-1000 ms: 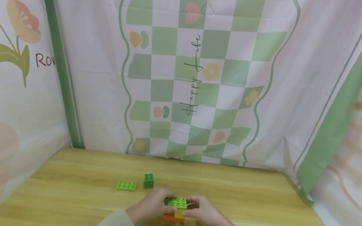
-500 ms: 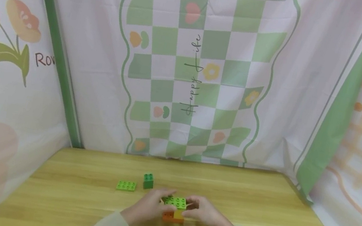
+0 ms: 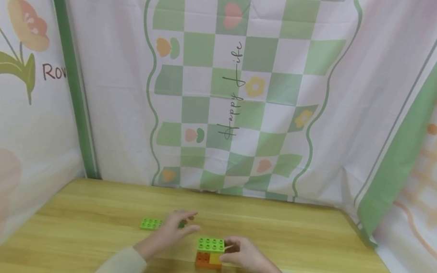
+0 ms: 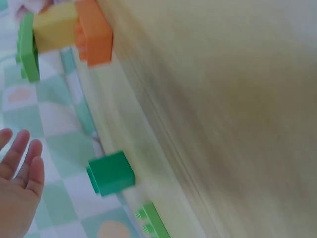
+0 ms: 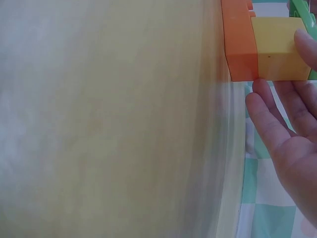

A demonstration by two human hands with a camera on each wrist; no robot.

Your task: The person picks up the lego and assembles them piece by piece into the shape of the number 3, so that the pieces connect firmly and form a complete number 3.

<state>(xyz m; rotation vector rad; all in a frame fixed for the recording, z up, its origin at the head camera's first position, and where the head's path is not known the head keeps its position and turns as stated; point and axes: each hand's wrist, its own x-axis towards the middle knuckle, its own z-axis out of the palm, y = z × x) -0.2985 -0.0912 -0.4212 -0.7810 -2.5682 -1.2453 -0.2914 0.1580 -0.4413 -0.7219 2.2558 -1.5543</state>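
A stack of toy building bricks stands on the table in the head view: an orange brick (image 3: 203, 262) below, a yellow brick (image 3: 215, 258) on its right part, and a light green plate brick (image 3: 211, 244) on top, overhanging to the left. The right hand (image 3: 246, 255) holds the stack at its right side; in the right wrist view its thumb lies against the yellow brick (image 5: 281, 44). Fingers spread, the left hand (image 3: 168, 235) hovers near a dark green brick (image 4: 113, 173), partly hiding it in the head view. The left wrist view shows them apart.
Left of the left hand, another light green plate brick (image 3: 150, 224) lies on the wooden table (image 3: 312, 250). A patterned curtain (image 3: 244, 112) hangs behind the table's far edge, and printed cloth covers both sides.
My left hand has left the stack and moved left and away toward the dark green brick, its fingers spreading. The right hand stays at the stack, which keeps its place.
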